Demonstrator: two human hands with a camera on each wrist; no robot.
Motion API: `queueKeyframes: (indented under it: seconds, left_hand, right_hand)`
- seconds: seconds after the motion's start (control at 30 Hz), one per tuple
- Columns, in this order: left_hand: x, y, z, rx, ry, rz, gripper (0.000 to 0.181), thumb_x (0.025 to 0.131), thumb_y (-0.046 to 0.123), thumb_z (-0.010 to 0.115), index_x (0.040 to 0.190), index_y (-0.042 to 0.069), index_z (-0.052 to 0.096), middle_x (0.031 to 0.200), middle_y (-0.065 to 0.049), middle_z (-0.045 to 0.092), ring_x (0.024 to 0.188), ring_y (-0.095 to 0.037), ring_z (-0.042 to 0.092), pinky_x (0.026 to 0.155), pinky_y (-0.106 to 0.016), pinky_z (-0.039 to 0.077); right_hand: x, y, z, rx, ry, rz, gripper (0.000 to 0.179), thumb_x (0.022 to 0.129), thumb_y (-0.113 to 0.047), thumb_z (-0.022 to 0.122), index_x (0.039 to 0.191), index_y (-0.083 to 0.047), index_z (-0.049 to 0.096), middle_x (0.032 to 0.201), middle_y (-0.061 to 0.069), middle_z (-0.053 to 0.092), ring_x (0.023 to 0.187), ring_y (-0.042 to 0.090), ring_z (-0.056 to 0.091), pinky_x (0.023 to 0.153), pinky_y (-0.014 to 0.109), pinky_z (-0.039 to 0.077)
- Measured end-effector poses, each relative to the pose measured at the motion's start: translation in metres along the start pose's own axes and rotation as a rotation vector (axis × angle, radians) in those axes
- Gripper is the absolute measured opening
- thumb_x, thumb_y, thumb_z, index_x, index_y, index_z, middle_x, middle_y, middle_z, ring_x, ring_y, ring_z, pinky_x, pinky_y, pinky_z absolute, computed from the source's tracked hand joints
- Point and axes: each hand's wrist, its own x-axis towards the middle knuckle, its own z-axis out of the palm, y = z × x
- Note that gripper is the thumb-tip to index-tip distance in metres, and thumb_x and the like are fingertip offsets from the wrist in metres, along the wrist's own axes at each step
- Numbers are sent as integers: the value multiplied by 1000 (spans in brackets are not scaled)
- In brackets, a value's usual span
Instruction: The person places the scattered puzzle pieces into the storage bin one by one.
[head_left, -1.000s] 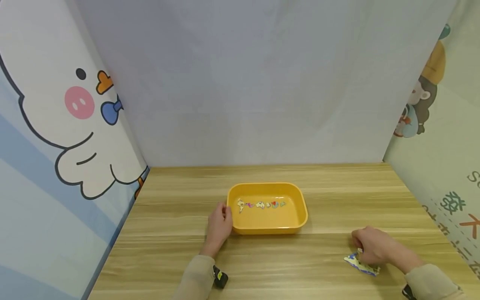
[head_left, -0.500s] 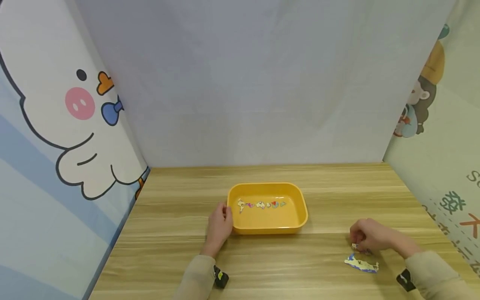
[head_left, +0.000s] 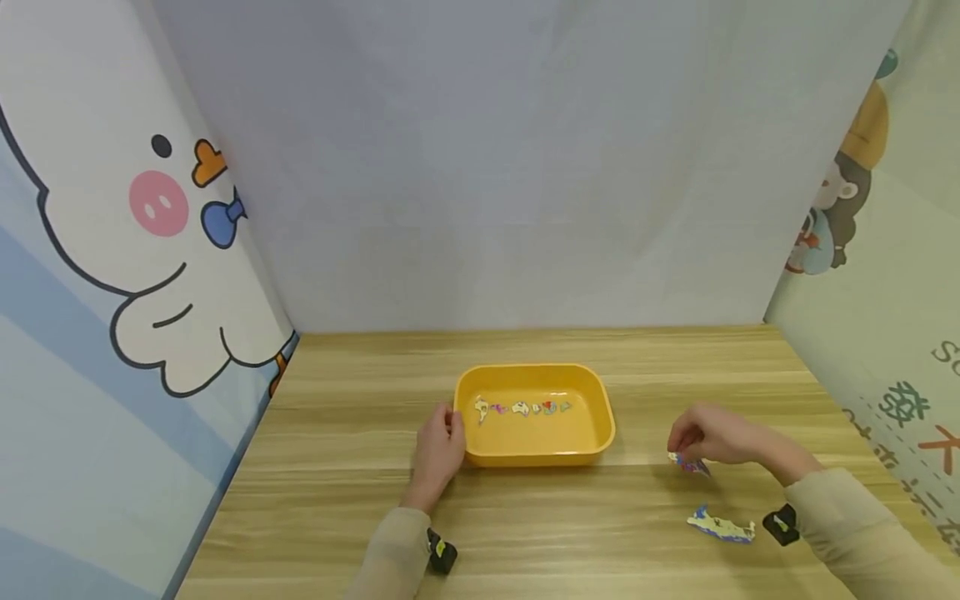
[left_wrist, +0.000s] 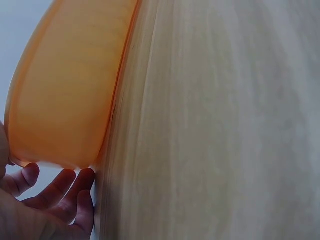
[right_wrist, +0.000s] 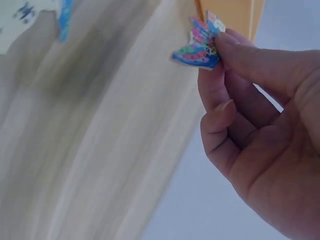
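Note:
Between thumb and forefinger, my right hand [head_left: 716, 435] pinches a small flat cut-out piece [right_wrist: 197, 42] with jagged edges, patterned in blue, pink and white. It is raised over the table to the right of a yellow plastic tray [head_left: 536, 461]. My left hand [head_left: 438, 450] holds the tray's left end; its fingertips [left_wrist: 85, 175] meet the outer wall just below the rim. A row of several small irregular cut-outs [head_left: 521, 408] lies on the tray floor. Below my right hand, a longer cream cut-out with blue edges [head_left: 722, 527] lies on the table.
The wood-grain table [head_left: 360, 367] ends at a grey-white curtain [head_left: 480, 167] behind. Printed panels stand at both sides, the left one showing a cartoon bird [head_left: 90, 167]. A black wrist camera [head_left: 782, 525] sits on my right wrist, close to the cream cut-out.
My right hand has let the cream cut-out lie, picked up the small colourful piece beyond it and carried it up and left towards the tray. My left hand has stayed put.

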Motion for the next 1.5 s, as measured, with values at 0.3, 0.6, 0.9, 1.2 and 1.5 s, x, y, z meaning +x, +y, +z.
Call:
queueKeyframes:
  seconds: [0.3,0.6,0.9,1.2,1.5]
  left_hand:
    - [3,3,-2,-4,0,-7,13,99,14,49,89,7,51,81,-7,57,72,-18,55,58,-31,48]
    - [0,-1,-5,-15,-3,-39,12,99,15,48,91,7,52,83,-6,57,72,-18,54,59,-30,48]
    - [-3,-1,-4,13,-1,-15,13,99,15,49,90,7,52,82,-6,57,74,-18,56,62,-31,49]
    - [-2,3,-3,10,8,-13,12,99,14,49,90,6,52,82,-6,57,74,-19,55,62,-31,48]
    - [-2,4,-2,13,9,7,12,98,13,50,88,6,51,80,-6,56,72,-18,54,61,-31,48]
  right_hand:
    - [20,-18,-8,-44,22,-19,8,82,5,69,90,0,69,81,0,68,74,13,64,65,29,52]
    - [41,-31,-12,-51,-17,-31,10,86,4,65,90,-3,70,75,-1,67,66,15,64,63,31,52]
    - [52,-38,-11,-47,-9,-12,10,86,5,65,89,-4,69,74,0,67,66,16,64,63,29,52]
    - [66,-49,-11,-48,-15,-29,10,87,4,64,92,-3,69,77,0,67,67,16,64,64,34,53]
    - [85,-58,-12,-119,-2,-55,10,86,4,66,91,-3,70,80,-1,67,71,14,63,68,29,52]
